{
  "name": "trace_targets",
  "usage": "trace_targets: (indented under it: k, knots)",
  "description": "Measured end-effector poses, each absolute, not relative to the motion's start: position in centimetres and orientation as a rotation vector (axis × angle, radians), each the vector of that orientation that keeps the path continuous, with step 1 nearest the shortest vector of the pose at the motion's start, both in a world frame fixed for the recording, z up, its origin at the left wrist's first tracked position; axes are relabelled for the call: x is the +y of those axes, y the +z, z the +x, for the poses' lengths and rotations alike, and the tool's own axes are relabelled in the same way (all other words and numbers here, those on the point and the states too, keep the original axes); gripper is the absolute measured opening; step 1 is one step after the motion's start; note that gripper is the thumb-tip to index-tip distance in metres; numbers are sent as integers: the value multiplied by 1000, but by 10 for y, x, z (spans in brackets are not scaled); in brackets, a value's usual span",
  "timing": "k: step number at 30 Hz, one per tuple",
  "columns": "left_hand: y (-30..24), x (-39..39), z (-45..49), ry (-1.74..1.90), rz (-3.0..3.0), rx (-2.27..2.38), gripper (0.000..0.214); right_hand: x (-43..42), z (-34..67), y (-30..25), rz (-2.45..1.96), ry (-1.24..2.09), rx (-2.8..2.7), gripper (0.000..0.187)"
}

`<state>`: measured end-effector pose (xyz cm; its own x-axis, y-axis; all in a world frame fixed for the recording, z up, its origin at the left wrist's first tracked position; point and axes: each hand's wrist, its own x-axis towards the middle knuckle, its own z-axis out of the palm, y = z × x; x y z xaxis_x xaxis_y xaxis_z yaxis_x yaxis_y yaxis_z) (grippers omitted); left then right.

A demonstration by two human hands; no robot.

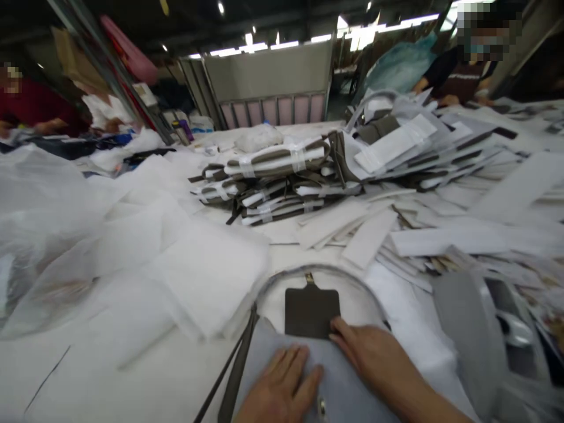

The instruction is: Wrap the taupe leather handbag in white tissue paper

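A light grey bag (348, 382) lies in front of me, with a curved handle (352, 271) arching above its top edge. Inside that arch is a dark brown-grey tag (312, 305), and a small gold-coloured clip (309, 277) joins it to the handle. My left hand (286, 385) rests flat on the bag, fingers stretched out, beside a metal zip pull (322, 406). At the tag's lower right corner, my right hand (374, 352) pinches the edge between thumb and fingers. A dark strap (238, 376) hangs along the bag's left side.
White foam sheets (211, 270) and clear plastic (44, 235) cover the left. Wrapped brown straps (273, 170) are piled behind, beside white strips (370, 235). A grey tape dispenser (497, 329) stands at right. Other people work at the far left and far right.
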<state>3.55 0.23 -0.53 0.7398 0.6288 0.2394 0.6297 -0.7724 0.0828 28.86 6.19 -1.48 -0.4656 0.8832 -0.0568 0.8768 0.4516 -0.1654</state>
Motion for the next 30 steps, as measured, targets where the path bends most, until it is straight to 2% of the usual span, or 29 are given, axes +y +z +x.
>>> trace_targets:
  k: [2, 4, 12, 19, 23, 30]
  knots:
    - [8, -8, 38, -305, -2962, -1131, 77, 64, 283, 1, -1646, 331, -2734, 24]
    - [21, -16, 40, -221, -2991, -1237, 83, 65, 280, 14, -1660, 355, -2766, 25]
    - [22, -24, 42, -226, -2999, -1301, 69, 58, 283, 29, -1541, 223, -2762, 31]
    - [20, -28, 43, -283, -2979, -1271, 66, 103, 259, 47, -1586, 331, -2417, 30]
    - [15, -28, 42, -329, -2942, -1243, 66, 129, 243, 42, -1625, 527, -2298, 30]
    - [11, -28, 40, -446, -2896, -1192, 63, 85, 254, 54, -1260, 693, -2208, 41]
